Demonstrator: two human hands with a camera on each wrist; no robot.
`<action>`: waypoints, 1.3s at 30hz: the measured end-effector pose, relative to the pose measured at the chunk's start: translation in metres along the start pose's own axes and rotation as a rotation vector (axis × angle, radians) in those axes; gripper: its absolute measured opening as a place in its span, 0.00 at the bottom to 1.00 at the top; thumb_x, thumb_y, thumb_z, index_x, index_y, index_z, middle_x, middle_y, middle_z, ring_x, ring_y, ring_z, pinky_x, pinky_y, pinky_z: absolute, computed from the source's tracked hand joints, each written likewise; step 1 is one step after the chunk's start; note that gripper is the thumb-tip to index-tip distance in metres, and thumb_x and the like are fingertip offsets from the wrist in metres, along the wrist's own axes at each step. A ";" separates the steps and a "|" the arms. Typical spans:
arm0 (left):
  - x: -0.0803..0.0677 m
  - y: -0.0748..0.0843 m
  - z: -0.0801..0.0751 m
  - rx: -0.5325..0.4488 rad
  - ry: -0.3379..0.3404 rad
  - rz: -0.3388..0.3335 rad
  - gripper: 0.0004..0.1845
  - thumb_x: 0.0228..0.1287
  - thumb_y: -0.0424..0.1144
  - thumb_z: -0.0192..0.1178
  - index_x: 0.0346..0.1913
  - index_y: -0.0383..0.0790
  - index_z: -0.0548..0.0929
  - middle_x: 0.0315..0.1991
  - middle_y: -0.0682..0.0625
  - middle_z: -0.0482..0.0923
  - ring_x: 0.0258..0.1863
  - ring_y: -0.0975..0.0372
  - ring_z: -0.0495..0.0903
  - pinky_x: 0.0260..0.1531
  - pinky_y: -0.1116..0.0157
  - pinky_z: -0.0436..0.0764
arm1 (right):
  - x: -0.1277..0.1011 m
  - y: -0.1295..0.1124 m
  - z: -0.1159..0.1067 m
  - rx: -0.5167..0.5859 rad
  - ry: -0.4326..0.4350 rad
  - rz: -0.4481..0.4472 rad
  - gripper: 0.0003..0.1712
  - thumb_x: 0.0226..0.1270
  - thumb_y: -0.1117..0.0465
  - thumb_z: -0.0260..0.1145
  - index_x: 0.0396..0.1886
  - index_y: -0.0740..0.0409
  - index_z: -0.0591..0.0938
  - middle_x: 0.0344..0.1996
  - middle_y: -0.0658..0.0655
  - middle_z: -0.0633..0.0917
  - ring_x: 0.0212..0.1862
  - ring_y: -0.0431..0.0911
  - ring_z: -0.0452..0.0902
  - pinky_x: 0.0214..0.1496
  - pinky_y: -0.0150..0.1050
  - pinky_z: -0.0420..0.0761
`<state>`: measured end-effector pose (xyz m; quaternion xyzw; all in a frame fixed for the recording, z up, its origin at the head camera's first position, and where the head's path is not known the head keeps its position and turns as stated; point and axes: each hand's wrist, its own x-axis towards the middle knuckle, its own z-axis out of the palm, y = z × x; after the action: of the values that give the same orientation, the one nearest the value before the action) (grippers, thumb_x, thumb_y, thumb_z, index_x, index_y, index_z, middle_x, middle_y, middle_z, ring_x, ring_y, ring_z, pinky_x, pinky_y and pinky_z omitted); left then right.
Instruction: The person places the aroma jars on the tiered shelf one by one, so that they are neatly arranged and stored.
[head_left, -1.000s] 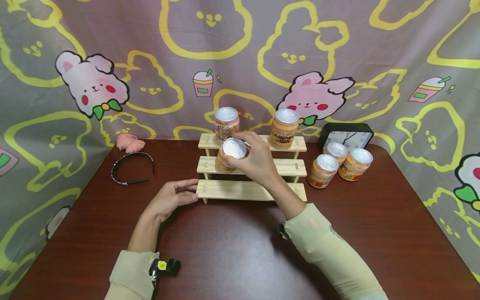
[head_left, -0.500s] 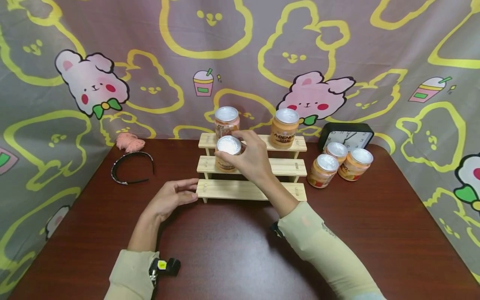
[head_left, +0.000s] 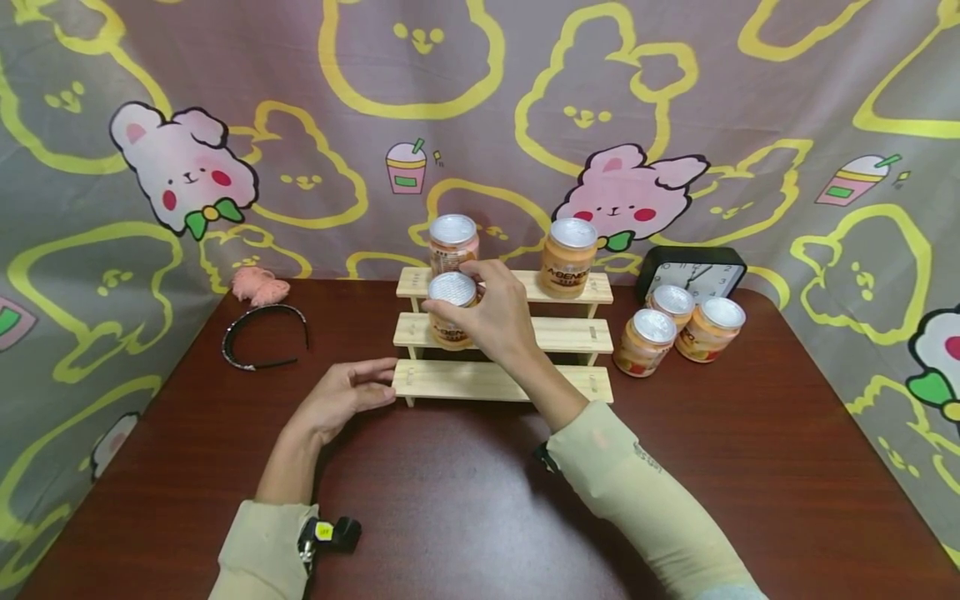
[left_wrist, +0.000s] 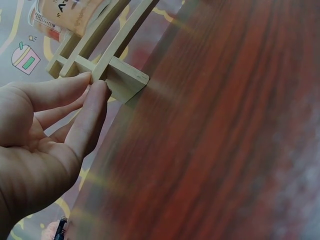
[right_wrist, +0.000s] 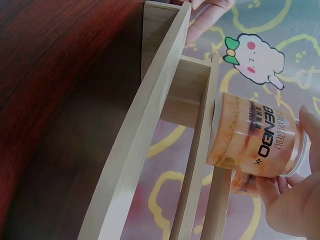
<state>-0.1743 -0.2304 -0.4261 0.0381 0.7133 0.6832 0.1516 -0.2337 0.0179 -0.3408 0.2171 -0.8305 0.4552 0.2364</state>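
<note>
The lower part of the held jar (head_left: 452, 310) is hidden behind the right hand (head_left: 498, 321), whose grip is curled round it on the middle step of the wooden rack (head_left: 495, 380). Six jars are counted: two on the top step, three on the bench (head_left: 450, 500). The rack's end is touched by the left hand (head_left: 341, 398), fingers straight. A cartoon cloth is hung behind.

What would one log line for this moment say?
right hand: grips jar on middle step | left hand: touches wooden rack | three jars on table
</note>
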 end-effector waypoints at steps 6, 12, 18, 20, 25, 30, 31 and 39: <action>-0.001 -0.001 0.000 -0.004 0.004 -0.006 0.33 0.66 0.22 0.61 0.72 0.20 0.64 0.58 0.31 0.75 0.43 0.65 0.83 0.45 0.69 0.82 | 0.000 0.000 -0.001 0.006 -0.021 0.012 0.35 0.45 0.47 0.86 0.48 0.64 0.84 0.45 0.58 0.83 0.44 0.47 0.78 0.40 0.39 0.79; -0.002 -0.002 0.000 -0.010 0.005 0.005 0.33 0.66 0.21 0.61 0.72 0.20 0.63 0.56 0.33 0.76 0.43 0.64 0.83 0.45 0.68 0.82 | -0.002 0.001 -0.005 0.057 -0.043 0.030 0.36 0.47 0.49 0.86 0.51 0.64 0.84 0.46 0.58 0.82 0.46 0.47 0.78 0.44 0.37 0.83; -0.002 -0.001 0.000 -0.016 0.008 0.010 0.33 0.66 0.20 0.60 0.72 0.19 0.63 0.54 0.36 0.77 0.42 0.65 0.83 0.45 0.69 0.83 | -0.004 0.003 -0.012 0.113 -0.049 0.026 0.35 0.50 0.53 0.85 0.53 0.66 0.83 0.48 0.61 0.82 0.51 0.54 0.80 0.50 0.39 0.83; -0.002 -0.001 -0.001 -0.016 0.010 0.013 0.32 0.65 0.20 0.60 0.72 0.19 0.63 0.54 0.36 0.77 0.42 0.65 0.83 0.45 0.69 0.83 | -0.005 0.005 -0.014 0.121 -0.049 0.021 0.34 0.50 0.54 0.85 0.53 0.66 0.83 0.48 0.62 0.83 0.51 0.55 0.80 0.51 0.40 0.83; -0.001 -0.002 -0.001 -0.018 0.006 0.019 0.32 0.66 0.20 0.59 0.71 0.18 0.63 0.53 0.36 0.78 0.41 0.66 0.83 0.44 0.69 0.83 | -0.009 0.008 -0.019 0.116 -0.043 0.014 0.34 0.49 0.54 0.85 0.53 0.67 0.83 0.48 0.61 0.83 0.50 0.55 0.80 0.53 0.41 0.82; -0.001 -0.003 0.000 -0.019 0.002 0.011 0.32 0.66 0.20 0.59 0.72 0.18 0.63 0.54 0.36 0.78 0.41 0.66 0.83 0.45 0.69 0.82 | -0.015 0.011 -0.027 0.132 -0.042 0.024 0.36 0.49 0.56 0.85 0.55 0.70 0.82 0.49 0.64 0.83 0.52 0.53 0.79 0.56 0.41 0.82; -0.001 -0.003 0.000 -0.017 0.003 0.011 0.32 0.66 0.20 0.59 0.72 0.19 0.63 0.54 0.35 0.78 0.42 0.66 0.83 0.45 0.69 0.82 | -0.017 0.012 -0.029 0.140 -0.042 0.027 0.36 0.49 0.57 0.85 0.55 0.70 0.82 0.50 0.65 0.83 0.53 0.53 0.79 0.56 0.41 0.82; -0.001 -0.004 0.001 -0.016 0.002 0.013 0.32 0.66 0.21 0.60 0.72 0.20 0.63 0.55 0.35 0.77 0.43 0.65 0.83 0.46 0.69 0.82 | -0.023 0.023 -0.045 0.196 -0.034 0.072 0.31 0.55 0.64 0.81 0.56 0.73 0.81 0.52 0.67 0.82 0.57 0.54 0.78 0.60 0.42 0.80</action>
<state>-0.1727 -0.2295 -0.4296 0.0411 0.7077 0.6898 0.1467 -0.2195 0.0710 -0.3481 0.2169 -0.7930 0.5390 0.1835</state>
